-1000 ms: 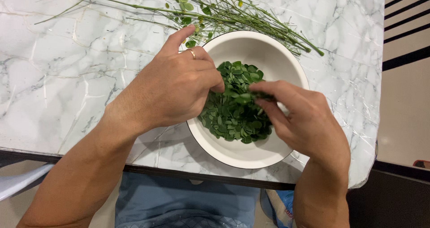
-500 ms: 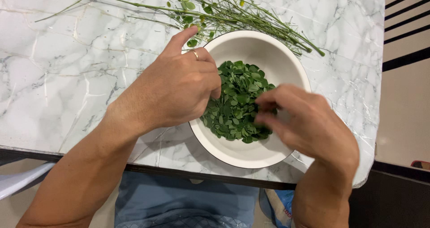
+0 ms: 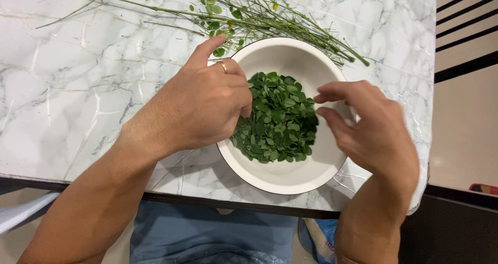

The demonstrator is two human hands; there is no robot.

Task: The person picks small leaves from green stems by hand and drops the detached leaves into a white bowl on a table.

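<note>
White enamel of the bowl (image 3: 290,178) was partly covered by both hands, and we could not tell what, if anything, the left hand (image 3: 199,108) gripped, its curled fingertips being hidden at the rim. We noted the right hand (image 3: 376,134) loosely spread, empty, over the right rim. Green leaves (image 3: 277,118) lay heaped inside the bowl on the marble table (image 3: 67,92), stripped stems (image 3: 259,17) just beyond.
</note>
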